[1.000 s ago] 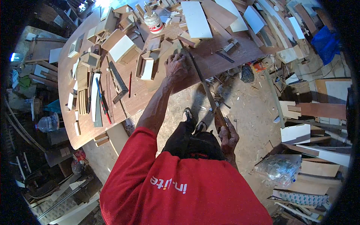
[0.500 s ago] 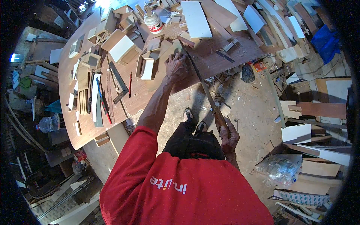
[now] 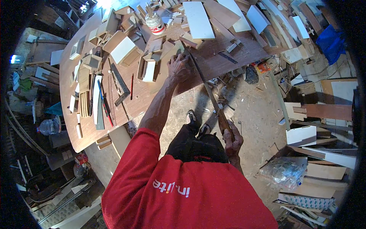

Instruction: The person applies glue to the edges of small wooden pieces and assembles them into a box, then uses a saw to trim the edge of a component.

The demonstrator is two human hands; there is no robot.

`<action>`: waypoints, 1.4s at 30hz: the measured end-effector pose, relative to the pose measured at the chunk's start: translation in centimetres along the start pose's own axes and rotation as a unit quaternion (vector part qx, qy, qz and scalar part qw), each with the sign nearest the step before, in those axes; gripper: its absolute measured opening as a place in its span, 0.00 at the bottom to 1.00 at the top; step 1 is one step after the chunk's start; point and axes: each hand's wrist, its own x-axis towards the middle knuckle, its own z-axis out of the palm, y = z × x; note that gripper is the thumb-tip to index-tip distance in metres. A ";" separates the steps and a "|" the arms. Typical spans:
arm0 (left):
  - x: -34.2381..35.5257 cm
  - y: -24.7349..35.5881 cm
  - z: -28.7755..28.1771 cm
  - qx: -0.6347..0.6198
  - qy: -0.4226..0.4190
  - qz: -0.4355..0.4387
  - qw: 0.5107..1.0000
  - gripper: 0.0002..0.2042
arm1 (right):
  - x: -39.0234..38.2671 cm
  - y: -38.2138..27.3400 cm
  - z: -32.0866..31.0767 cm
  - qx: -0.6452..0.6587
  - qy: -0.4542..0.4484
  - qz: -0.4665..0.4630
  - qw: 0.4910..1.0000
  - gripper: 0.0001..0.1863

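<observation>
My right hand (image 3: 232, 140) is wrapped round the wooden handle of a handsaw (image 3: 207, 86). The long narrow blade slants up and left from the handle to the table edge, its far end beside my left hand. With fingers bent, my left hand (image 3: 178, 68) bears down on a thin wooden board (image 3: 162, 72) at the edge of the table. The blade runs close along the right side of this hand. How far the fingers reach round the board is hidden from above. A short reddish wood block (image 3: 189, 41) lies by the blade's far end.
On the wooden table (image 3: 143, 105) lie small open wooden boxes (image 3: 146, 70), a red pencil (image 3: 132, 87), a dark try square (image 3: 120, 86) and a white tub (image 3: 155, 24). White panels (image 3: 199, 21) lie farther back. Offcuts litter the floor; stacked boards (image 3: 328, 110) stand at right.
The saw and my right hand have shifted very slightly. My left hand stays pressed on the board in the same place.
</observation>
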 end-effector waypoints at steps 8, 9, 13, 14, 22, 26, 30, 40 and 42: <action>-0.1 -0.1 -0.2 0.017 -0.021 -0.020 0.999 0.30 | 0.2 0.0 -0.2 0.000 -0.014 0.005 1.000 0.19; 0.0 -0.2 -0.2 0.017 -0.020 -0.021 0.999 0.30 | 0.2 0.0 -0.2 0.000 -0.015 0.005 1.000 0.19; -0.1 0.4 -0.8 0.012 -0.031 -0.027 0.999 0.33 | 0.2 0.1 -0.3 -0.009 -0.016 0.008 1.000 0.19; -0.2 0.6 -1.0 -0.005 -0.017 -0.033 0.999 0.34 | 0.2 0.0 -0.3 -0.017 -0.014 0.009 1.000 0.19; -0.3 1.4 -1.3 -0.047 0.000 -0.083 0.995 0.35 | 0.3 0.7 0.1 -0.041 -0.021 -0.009 0.999 0.21; -0.4 1.1 -1.0 -0.017 0.015 -0.060 0.998 0.33 | 0.2 0.4 0.3 -0.050 -0.025 -0.022 0.998 0.22; -0.4 0.8 -0.8 -0.032 0.027 -0.058 0.997 0.32 | 0.4 1.0 0.5 -0.042 -0.020 -0.066 0.997 0.23; -0.7 0.4 -0.4 0.000 0.038 -0.019 0.999 0.31 | 0.4 0.1 -0.1 -0.031 -0.064 0.005 0.997 0.24; -0.3 0.7 -0.1 0.002 0.036 -0.031 0.999 0.31 | 0.3 0.3 -0.1 -0.025 -0.070 0.030 0.997 0.24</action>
